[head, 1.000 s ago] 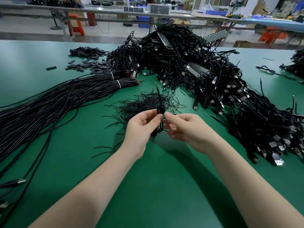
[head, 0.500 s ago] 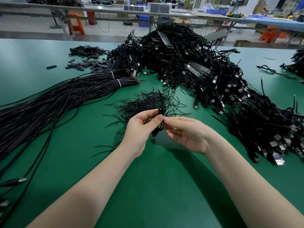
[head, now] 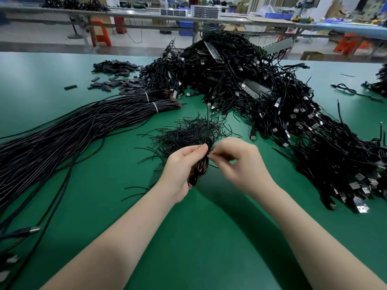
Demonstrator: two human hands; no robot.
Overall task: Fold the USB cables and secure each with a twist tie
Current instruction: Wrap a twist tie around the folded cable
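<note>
One folded cable (head: 201, 167) held between two hands above the tabletop (head: 209, 237).
Left hand (head: 181, 166) grips the cable; right hand (head: 236, 162) pinches its twist tie (head: 210, 154).

Green surface (head: 62, 65) bearing a scatter of small flat black pieces (head: 117, 80) at far left. Beyond it, long benches (head: 146, 14), orange stools (head: 100, 32) and blue bins (head: 185, 28) on the floor.

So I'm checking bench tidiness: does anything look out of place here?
A few twist ties lie stray beside the left hand, apart from the twist tie pile. One lone cable sits far right on the table.
</note>
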